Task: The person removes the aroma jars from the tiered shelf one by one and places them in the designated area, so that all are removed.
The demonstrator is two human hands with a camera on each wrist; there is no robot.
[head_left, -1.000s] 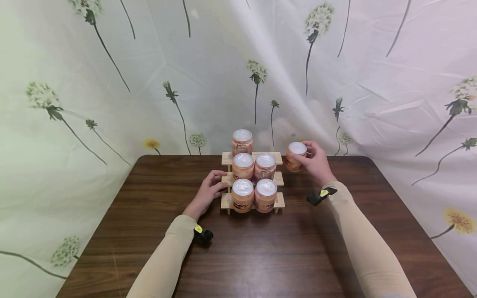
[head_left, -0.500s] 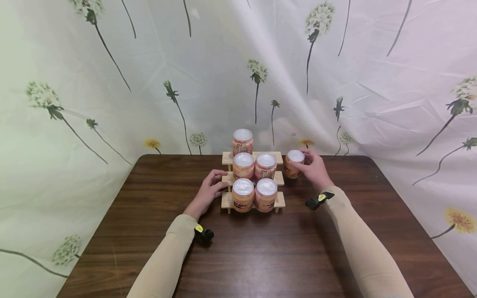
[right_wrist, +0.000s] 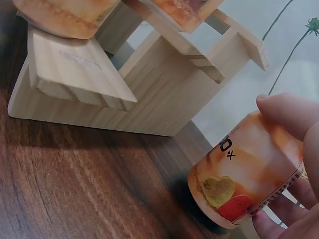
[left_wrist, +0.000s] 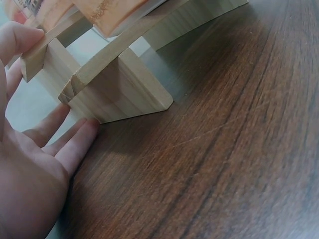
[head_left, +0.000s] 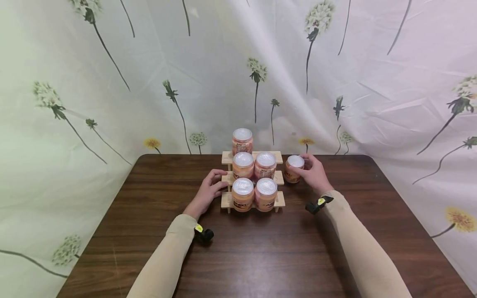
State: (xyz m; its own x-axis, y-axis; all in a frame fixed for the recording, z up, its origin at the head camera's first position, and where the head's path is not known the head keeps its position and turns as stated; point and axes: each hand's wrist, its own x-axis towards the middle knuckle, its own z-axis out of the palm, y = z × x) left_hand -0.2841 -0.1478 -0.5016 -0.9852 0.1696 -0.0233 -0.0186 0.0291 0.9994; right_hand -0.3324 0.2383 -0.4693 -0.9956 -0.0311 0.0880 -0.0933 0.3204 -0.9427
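In the head view a three-tier wooden display stand (head_left: 227, 201) bears several orange-labelled plastic jars with clear lids. On its top tier is one jar (head_left: 242, 142); the middle and bottom tiers have two each. My left hand (head_left: 208, 190) holds the left end of the middle tier, thumb (left_wrist: 22, 37) at the step's edge, other fingers by the lower side panel. To the right of the stand, my right hand (head_left: 314, 174) grips another jar (right_wrist: 249, 169) between thumb and fingers. This jar is upright in the head view, low over the table, apart from the stand.
The stand rests on a dark wood-grain table (head_left: 246, 256). A pale cloth backdrop (head_left: 208, 82) with a dandelion print hangs close behind the table's far edge. Each wrist wears a small black camera (head_left: 204, 235).
My right hand has lowered its jar toward the table and moved it slightly nearer me, beside the stand. My left hand and the jars on the stand have stayed in place.
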